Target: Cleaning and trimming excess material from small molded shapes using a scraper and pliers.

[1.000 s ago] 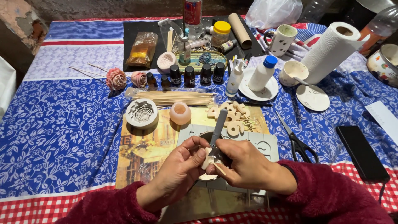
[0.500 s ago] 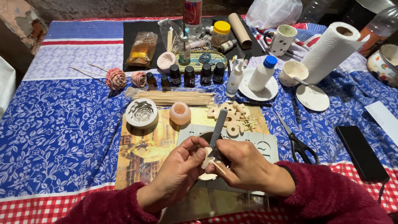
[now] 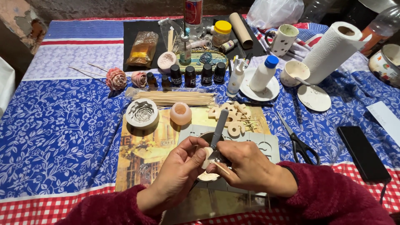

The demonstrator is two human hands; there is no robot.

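My left hand (image 3: 177,173) pinches a small pale round piece (image 3: 206,157) with a thin wooden stick (image 3: 221,168) poking out of it. My right hand (image 3: 246,166) grips a grey-handled craft tool (image 3: 219,127) and presses its tip against that piece. Both hands meet over a small dish (image 3: 208,176) and a grey stencil sheet (image 3: 266,143), which lie on a picture placemat (image 3: 143,152). Dark red sleeves cover both wrists.
On the placemat lie a round flower mould (image 3: 142,113), a pink cup mould (image 3: 181,113), pale cut-out shapes (image 3: 233,116) and a bundle of skewers (image 3: 175,98). Scissors (image 3: 298,141) and a black phone (image 3: 363,153) lie right. Small bottles, mugs and a paper towel roll (image 3: 331,51) stand behind.
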